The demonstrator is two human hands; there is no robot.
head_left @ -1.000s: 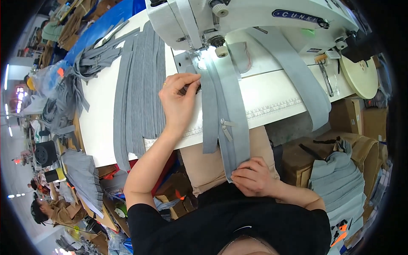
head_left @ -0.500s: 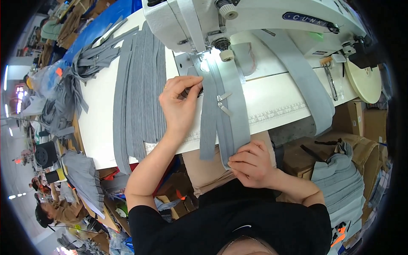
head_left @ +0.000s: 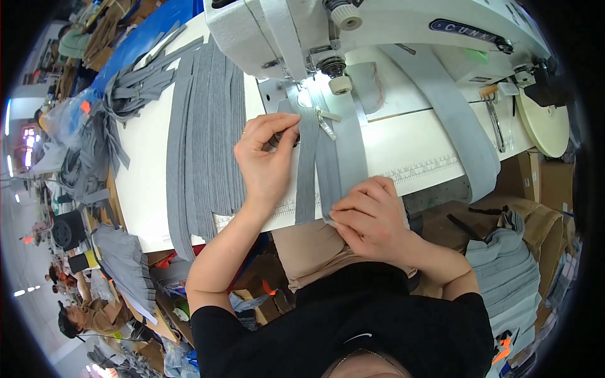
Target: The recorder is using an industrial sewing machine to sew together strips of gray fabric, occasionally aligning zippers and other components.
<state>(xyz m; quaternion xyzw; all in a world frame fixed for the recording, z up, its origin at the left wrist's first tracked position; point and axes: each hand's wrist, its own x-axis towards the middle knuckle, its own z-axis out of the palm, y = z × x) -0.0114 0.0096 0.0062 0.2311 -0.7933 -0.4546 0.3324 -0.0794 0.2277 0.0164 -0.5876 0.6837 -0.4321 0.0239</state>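
Observation:
Under the lit needle area of a white sewing machine (head_left: 277, 31) run a grey zipper (head_left: 329, 170) and a wider grey fabric band (head_left: 354, 148). A narrow grey fabric strip (head_left: 307, 183) lies along the zipper's left side. Two silvery zipper pulls (head_left: 326, 125) sit just below the presser foot. My left hand (head_left: 265, 148) pinches the narrow strip's left edge close to the foot, thumb and forefinger together. At the table's front edge, my right hand (head_left: 372, 217) grips the lower end of the zipper between thumb and fingers.
Stacked grey strips (head_left: 211, 132) lie left of my left arm, with a tangle of strips (head_left: 135, 94) beyond. At right are a long grey band (head_left: 450, 107) hanging over the edge, small scissors (head_left: 495, 126) and a round cream disc (head_left: 547, 129). A fabric bundle (head_left: 504, 271) rests lower right.
The zipper and its pulls have moved up toward the needle. My right hand has followed, up and slightly left, still gripping the end. My left hand stays nearly in place.

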